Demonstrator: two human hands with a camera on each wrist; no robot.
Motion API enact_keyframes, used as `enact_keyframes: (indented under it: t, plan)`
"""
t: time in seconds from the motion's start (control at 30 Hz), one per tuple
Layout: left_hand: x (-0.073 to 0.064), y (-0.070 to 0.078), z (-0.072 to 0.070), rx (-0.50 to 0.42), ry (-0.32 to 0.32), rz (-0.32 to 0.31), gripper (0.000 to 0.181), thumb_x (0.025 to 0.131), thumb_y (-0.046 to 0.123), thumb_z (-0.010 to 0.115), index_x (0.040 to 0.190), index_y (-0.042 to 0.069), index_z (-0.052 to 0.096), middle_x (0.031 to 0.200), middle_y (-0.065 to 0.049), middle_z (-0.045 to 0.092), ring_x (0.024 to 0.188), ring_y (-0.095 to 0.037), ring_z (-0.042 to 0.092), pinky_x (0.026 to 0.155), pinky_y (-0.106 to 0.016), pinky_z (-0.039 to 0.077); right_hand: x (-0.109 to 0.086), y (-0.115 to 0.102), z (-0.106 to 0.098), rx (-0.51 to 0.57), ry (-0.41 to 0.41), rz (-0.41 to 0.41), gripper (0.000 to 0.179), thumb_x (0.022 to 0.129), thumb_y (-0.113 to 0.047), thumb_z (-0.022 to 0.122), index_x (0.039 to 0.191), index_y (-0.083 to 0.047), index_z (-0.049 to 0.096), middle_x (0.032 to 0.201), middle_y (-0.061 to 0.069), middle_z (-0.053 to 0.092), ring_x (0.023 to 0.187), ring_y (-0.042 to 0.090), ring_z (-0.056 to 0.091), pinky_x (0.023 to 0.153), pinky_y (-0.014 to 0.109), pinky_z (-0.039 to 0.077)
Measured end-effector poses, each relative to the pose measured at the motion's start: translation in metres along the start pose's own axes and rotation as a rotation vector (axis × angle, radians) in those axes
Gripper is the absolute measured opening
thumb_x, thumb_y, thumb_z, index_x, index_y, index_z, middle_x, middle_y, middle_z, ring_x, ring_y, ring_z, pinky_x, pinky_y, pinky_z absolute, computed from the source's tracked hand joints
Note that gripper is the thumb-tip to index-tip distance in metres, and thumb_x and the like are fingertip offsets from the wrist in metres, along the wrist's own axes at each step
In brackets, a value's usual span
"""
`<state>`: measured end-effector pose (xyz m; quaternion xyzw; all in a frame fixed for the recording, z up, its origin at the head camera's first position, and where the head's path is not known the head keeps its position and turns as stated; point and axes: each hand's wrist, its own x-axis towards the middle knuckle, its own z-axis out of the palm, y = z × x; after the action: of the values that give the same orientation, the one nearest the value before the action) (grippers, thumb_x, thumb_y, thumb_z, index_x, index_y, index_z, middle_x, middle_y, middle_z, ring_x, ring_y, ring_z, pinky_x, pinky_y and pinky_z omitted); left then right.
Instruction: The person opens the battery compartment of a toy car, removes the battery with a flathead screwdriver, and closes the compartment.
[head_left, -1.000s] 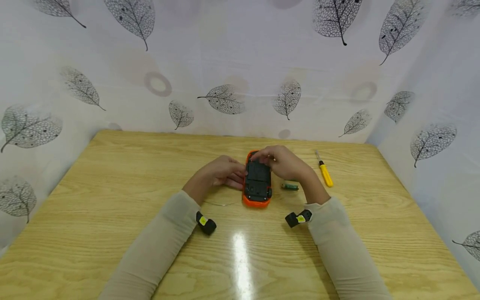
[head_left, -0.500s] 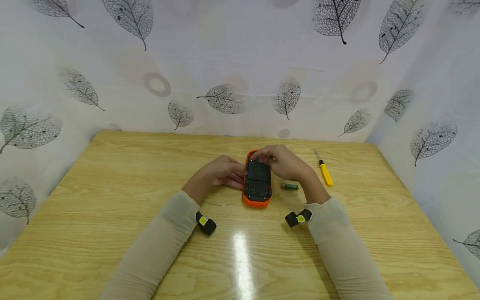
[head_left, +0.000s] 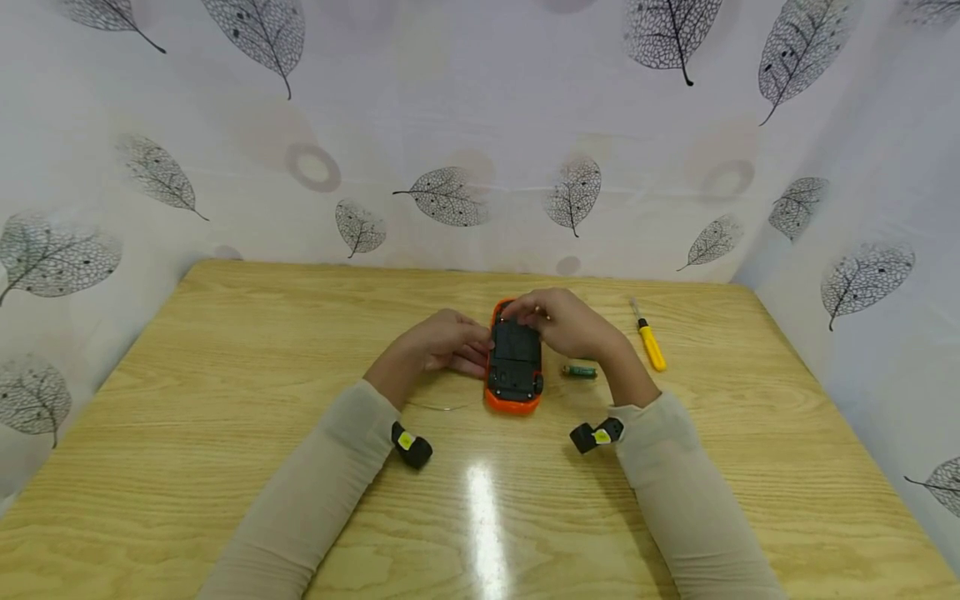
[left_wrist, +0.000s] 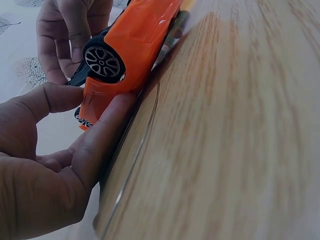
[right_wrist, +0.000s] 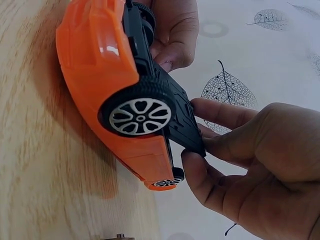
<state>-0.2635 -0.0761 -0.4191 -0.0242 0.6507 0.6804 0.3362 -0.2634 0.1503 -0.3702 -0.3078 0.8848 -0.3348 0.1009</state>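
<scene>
An orange toy car (head_left: pixel 513 407) lies upside down on the table, its black underside facing up. Thumb and fingers of my left hand (head_left: pixel 442 342) grip its side; in the left wrist view they pinch the orange body (left_wrist: pixel 145 30) beside a wheel (left_wrist: pixel 102 62). On the underside, my right hand (head_left: pixel 570 325) pinches the edge of a flat black cover (right_wrist: pixel 181 117) between thumb and fingers. The right wrist view shows that cover standing at a slant from the chassis near a wheel (right_wrist: pixel 141 116).
A green battery (head_left: pixel 579 372) lies right of the car, below my right hand. Farther right is a screwdriver (head_left: pixel 652 346) with a yellow handle. A thin wire-like strand (head_left: pixel 442 408) lies on the table (head_left: pixel 300 500) near my left wrist. A leaf-patterned curtain (head_left: pixel 480 108) stands behind.
</scene>
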Motion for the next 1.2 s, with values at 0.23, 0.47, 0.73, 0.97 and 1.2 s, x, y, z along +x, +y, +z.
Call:
enact_keyframes:
  t: [0.23,0.47,0.73,0.97,1.2]
  plan:
    - [0.0013,-0.0006,-0.0008,-0.001,0.001,-0.001,0.033,0.093,0.002,0.062,0.124,-0.009,0.063,0.099,-0.021,0.070,0.082,-0.029,0.073,0.076,-0.043,0.065,0.0002,0.0003,0.0000,-0.014,0.002,0.006,0.033,0.102,0.006,0.054,0.124,-0.010,0.073,0.119,0.009,0.070,0.112,0.024,0.065,0.090,0.041,0.059]
    - [0.0008,-0.0012,-0.0004,-0.003,-0.008,0.005,0.032,0.092,0.001,0.061,0.123,-0.009,0.063,0.096,-0.020,0.070,0.079,-0.027,0.073,0.074,-0.042,0.065,-0.0034,-0.0023,-0.0023,-0.015,-0.029,0.011,0.043,0.097,0.013,0.049,0.126,-0.009,0.071,0.116,0.010,0.069,0.101,0.026,0.065,0.080,0.040,0.058]
    - [0.0000,-0.0014,-0.0007,0.003,-0.012,0.008,0.033,0.093,0.002,0.060,0.123,-0.009,0.063,0.096,-0.020,0.070,0.079,-0.027,0.073,0.075,-0.042,0.065,-0.0043,-0.0016,-0.0037,-0.011,-0.054,0.024,0.041,0.098,0.011,0.051,0.129,-0.009,0.071,0.118,0.012,0.069,0.102,0.028,0.066,0.077,0.038,0.060]
    - [-0.0005,-0.0011,-0.0007,0.000,-0.009,0.009,0.030,0.093,0.002,0.061,0.120,-0.009,0.063,0.095,-0.020,0.069,0.079,-0.027,0.073,0.075,-0.042,0.065,-0.0037,0.0005,-0.0040,-0.027,-0.053,0.022,0.037,0.099,0.007,0.057,0.129,-0.010,0.070,0.120,0.011,0.069,0.106,0.030,0.066,0.081,0.041,0.060]
    - [-0.0013,0.0000,-0.0004,0.000,-0.010,0.011,0.028,0.094,0.004,0.059,0.118,-0.009,0.064,0.095,-0.019,0.069,0.079,-0.026,0.072,0.076,-0.042,0.065,-0.0016,0.0031,-0.0038,-0.042,-0.048,0.048,0.037,0.095,0.005,0.065,0.127,-0.012,0.071,0.116,0.007,0.069,0.105,0.027,0.065,0.082,0.042,0.058]
